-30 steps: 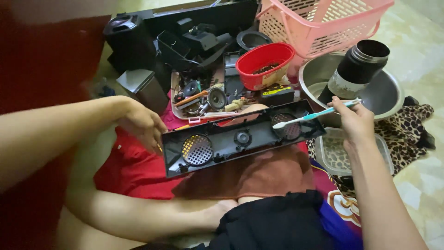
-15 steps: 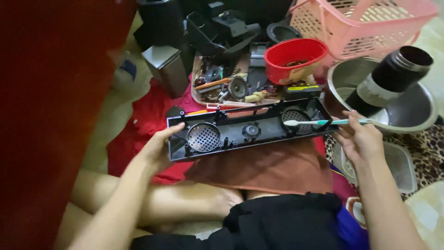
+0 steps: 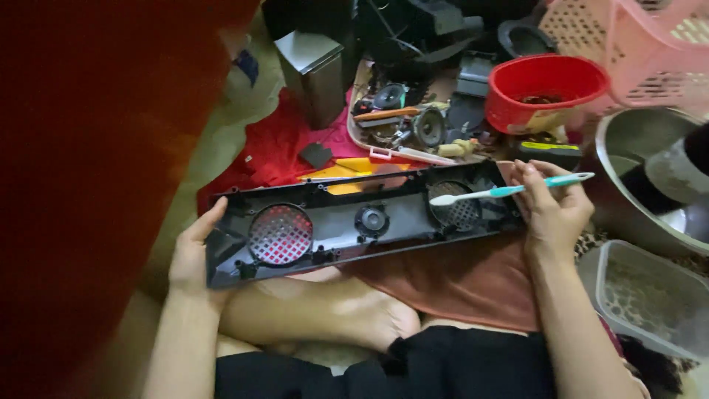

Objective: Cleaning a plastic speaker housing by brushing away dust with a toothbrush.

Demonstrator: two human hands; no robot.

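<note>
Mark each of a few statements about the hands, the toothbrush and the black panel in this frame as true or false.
1. The right hand holds a toothbrush. True.
2. The brush head is over the left grille. False: it is at the right grille of the black panel.
3. The left hand grips the panel's left end. True.
4. The red bowl sits on the panel. False: it stands apart, beyond it.

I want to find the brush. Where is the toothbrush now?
In the head view, the toothbrush is in the right hand, its bristles over the right grille of the black speaker panel.
</note>
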